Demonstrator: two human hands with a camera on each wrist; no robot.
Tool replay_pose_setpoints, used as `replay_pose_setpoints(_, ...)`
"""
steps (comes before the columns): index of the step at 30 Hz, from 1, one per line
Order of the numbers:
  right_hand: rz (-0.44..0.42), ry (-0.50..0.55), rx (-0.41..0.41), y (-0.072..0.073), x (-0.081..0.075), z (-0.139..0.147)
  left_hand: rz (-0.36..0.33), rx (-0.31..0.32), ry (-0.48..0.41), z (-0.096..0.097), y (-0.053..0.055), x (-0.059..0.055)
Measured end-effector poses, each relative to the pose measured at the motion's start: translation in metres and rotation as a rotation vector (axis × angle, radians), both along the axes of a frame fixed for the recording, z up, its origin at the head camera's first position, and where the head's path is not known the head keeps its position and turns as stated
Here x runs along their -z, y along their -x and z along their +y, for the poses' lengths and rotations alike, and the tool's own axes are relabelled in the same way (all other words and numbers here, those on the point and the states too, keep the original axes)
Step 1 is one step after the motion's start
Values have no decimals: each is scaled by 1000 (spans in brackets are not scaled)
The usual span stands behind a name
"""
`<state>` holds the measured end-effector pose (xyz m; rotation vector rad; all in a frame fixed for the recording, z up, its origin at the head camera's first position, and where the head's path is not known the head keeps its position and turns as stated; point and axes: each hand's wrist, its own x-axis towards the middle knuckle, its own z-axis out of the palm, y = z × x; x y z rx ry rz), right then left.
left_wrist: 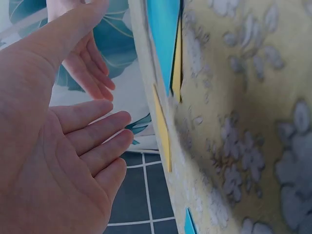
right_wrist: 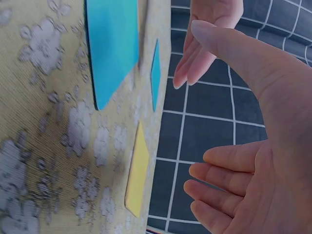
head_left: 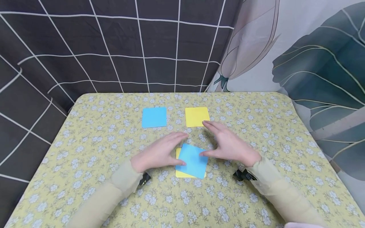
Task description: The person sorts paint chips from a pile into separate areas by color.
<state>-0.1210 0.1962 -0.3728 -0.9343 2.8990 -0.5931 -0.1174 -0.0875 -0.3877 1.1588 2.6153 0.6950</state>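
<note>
A blue square card point(head_left: 194, 161) lies turned at an angle over a yellow square card point(head_left: 182, 174), whose corners and edges peek out beneath it. My left hand point(head_left: 159, 152) hovers at the left side of this pair, thumb tip overlapping the blue card in the head view. On the other side is my right hand point(head_left: 229, 144), its thumb over the blue card's right edge and its fingertips near the far yellow card point(head_left: 196, 116). Both palms face each other with fingers extended and hold nothing; in the left wrist view the left fingers point(left_wrist: 105, 131) show apart from the cards.
Farther back, left of the far yellow card, lies another blue card point(head_left: 154, 117). A yellow floral cloth point(head_left: 119, 190) covers the table. Behind it hangs a dark gridded curtain point(head_left: 122, 41), with a leaf-patterned curtain point(head_left: 319, 72) at the right. Small black devices sit at both wrists.
</note>
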Motion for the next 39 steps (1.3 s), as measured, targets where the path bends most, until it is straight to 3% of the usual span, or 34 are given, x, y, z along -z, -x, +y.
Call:
replay_pose_setpoints(16, -9, 2, -22, -23, 18, -3, -2, 116, 71, 10, -10, 11)
replay_pose_setpoints(39, -68, 10, -55, -40, 35, -8, -51, 81, 48, 10, -7, 16)
